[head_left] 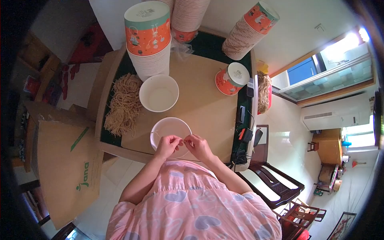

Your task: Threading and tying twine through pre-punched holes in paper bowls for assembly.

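Observation:
My left hand (pixel 169 146) and my right hand (pixel 198 147) meet over the near rim of a white paper bucket (pixel 155 134). Their fingertips are pinched together around a thin tan strand (pixel 183 142), mostly hidden by the fingers. A second white bucket (pixel 159 93) stands open just beyond, with its mouth up. To its left lies a loose heap of tan paper twine (pixel 123 105).
A tall bucket stack (pixel 148 38) stands behind, another stack (pixel 250 32) leans at the far right. An upside-down orange bucket (pixel 232 79) sits on the cardboard sheet (pixel 200 104). Dark devices and cables (pixel 244 134) line the right edge; a large carton (pixel 68 160) stands left.

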The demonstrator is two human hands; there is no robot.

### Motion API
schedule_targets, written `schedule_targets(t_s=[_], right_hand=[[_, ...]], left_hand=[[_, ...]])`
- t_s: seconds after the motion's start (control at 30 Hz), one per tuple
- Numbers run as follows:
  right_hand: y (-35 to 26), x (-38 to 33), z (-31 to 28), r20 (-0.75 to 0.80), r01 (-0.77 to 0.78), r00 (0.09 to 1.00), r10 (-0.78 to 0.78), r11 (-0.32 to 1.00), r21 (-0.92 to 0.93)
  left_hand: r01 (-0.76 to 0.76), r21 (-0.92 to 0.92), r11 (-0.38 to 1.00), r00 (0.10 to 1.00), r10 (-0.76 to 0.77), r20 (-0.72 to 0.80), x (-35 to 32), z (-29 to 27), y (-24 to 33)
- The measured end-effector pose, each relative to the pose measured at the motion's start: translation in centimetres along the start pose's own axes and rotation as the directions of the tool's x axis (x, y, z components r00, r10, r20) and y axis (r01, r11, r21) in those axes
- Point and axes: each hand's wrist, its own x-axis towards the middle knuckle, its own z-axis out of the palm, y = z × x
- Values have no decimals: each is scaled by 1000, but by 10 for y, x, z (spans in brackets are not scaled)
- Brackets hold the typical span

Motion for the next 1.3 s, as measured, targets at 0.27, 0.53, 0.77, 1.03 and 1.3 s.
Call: schedule_targets(t_s=[0.27, 0.53, 0.77, 1.03, 1.3], right_hand=[[-1, -1, 0, -13, 71, 997, -72, 996, -55], [1, -2, 3, -28, 31, 999, -33, 998, -49], [7, -3, 3, -5, -7, 1000, 7, 998, -67], [6, -5, 4, -23, 14, 1000, -16, 994, -108], [1, -4, 1, -5, 10, 1000, -11, 992, -127]], left_hand=[[-30, 0, 1000, 1000, 30, 3, -3, 2, 4], [-134, 80, 988, 989, 138, -45, 1, 5, -2], [-130, 65, 989, 990, 134, -53, 0, 5, -3], [-106, 51, 993, 992, 109, -56, -3, 4, 0], [-113, 16, 994, 993, 113, -24, -4, 6, 2]])
